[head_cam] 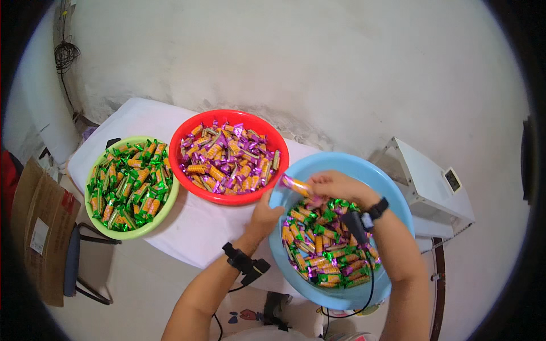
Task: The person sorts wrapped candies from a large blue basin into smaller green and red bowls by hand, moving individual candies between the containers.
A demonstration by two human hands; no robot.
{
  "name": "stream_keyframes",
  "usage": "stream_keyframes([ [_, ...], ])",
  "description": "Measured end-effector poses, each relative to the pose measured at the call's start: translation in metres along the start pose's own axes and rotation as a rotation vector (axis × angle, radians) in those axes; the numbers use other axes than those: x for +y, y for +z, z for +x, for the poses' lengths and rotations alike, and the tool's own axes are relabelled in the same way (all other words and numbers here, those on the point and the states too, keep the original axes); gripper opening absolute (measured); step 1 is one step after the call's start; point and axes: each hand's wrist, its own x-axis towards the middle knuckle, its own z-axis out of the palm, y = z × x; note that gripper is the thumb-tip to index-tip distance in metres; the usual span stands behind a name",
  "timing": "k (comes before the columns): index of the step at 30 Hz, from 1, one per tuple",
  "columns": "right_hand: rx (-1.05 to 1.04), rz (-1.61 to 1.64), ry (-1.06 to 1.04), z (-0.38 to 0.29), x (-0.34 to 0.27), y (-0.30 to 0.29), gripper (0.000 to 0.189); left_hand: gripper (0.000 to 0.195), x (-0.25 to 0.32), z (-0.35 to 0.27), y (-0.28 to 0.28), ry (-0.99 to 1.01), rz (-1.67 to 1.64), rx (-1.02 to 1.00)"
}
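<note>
A large light-blue plastic basin [403,221] holds a mix of green-ended and purple-ended wrapped snack pieces [326,255]. Above that pile, my right hand [335,185] pinches one purple-ended wrapped snack [298,186], which is slightly blurred. My left hand [262,217] is at the blue basin's left rim, thumb over the edge and fingers on the outer side, close to a red plastic basin [226,199]. Purple-ended snacks [232,160] fill the red basin. Further left, a light-green basin [128,234] contains green-ended snacks [128,183].
The basins stand on a table with a white cloth [204,232] against a wall [277,55]. A white cabinet-like device [426,177] stands at the right. On the left are a cardboard box [45,238] and a chair [73,264]. Cables hang from straps on both wrists.
</note>
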Motion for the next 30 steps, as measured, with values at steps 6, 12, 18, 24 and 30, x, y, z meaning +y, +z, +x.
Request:
stream_keyframes([
  [6, 0.243, 0.139, -0.149, 0.135, -0.027, 0.022, 0.024, 0.059, 0.01, -0.002, 0.003, -0.103, 0.19, -0.038],
  [12, 0.436, 0.25, -0.365, 0.139, -0.02, 0.027, 0.032, 0.061, -0.004, -0.001, 0.01, -0.001, 0.235, 0.01],
  [18, 0.296, -0.085, -0.289, 0.01, -0.005, 0.012, 0.03, 0.056, -0.001, 0.005, -0.006, -0.034, -0.098, -0.042],
  [24, 0.528, -0.784, 0.064, -0.188, 0.031, 0.02, 0.035, 0.051, 0.001, 0.004, 0.006, -0.09, -0.086, 0.012],
  [30, 1.199, -0.762, 0.151, -0.273, 0.141, 0.085, 0.07, 0.052, -0.013, 0.01, -0.003, -0.046, -0.007, -0.046],
])
